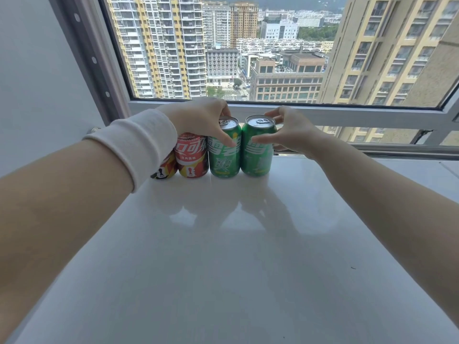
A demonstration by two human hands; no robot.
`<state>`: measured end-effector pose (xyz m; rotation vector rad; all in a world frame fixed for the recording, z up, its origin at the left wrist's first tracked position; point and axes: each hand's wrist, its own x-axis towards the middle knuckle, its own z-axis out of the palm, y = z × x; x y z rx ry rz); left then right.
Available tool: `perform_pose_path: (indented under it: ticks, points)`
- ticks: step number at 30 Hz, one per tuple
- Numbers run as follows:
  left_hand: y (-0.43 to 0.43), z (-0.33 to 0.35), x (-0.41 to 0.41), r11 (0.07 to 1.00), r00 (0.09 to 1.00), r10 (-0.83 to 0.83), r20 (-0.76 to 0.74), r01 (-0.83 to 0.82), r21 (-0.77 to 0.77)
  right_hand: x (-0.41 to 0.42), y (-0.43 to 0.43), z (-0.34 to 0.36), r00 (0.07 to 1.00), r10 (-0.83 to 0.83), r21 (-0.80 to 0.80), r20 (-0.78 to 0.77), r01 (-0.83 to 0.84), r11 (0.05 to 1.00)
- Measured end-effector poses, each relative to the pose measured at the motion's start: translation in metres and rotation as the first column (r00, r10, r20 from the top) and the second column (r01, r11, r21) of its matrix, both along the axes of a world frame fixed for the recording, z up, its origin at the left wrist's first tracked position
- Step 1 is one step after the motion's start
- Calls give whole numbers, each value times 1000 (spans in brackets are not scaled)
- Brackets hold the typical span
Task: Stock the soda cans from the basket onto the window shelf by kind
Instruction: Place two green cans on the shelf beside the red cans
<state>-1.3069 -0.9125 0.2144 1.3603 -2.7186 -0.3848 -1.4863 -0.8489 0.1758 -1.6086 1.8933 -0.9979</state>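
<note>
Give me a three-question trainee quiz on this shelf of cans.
1. True or false: the left hand grips the left green can.
2. The right hand holds: A) the left green can, B) the right green can, C) nothing.
3. How many cans in all stand on the window shelf?

Key: 1 true; 2 B; 3 four.
</note>
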Motion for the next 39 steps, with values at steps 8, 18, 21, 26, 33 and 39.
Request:
perform_pose_path:
  ticks: [8, 18, 21, 26, 33, 39]
  points:
    - [10, -4, -1, 1000, 997, -10, 81, 12, -26, 5, 6, -1, 1000, -2, -9, -31, 2, 1000]
    - [103, -3, -4, 945, 990, -11, -141, -36, -325, 0, 94, -1, 975, -151, -151, -161, 126, 980]
    - [154, -9, -8, 923, 989, -19, -145, -38, -382, 2, 141, -8, 954, -131, -175, -270, 85, 981]
    - [243, -31, -15, 937, 990, 37, -133, -81, -339, -2, 231, -22, 897, -92, -194, -433, 7, 981]
    - [351, -64, -31, 945, 992, 60, -111, -92, -313, -17, 353, -51, 835, -63, -127, -546, -8, 992]
    - [418, -79, -28, 935, 999, 22, -39, -34, -352, -9, 423, -68, 837, -60, -139, -545, -20, 990]
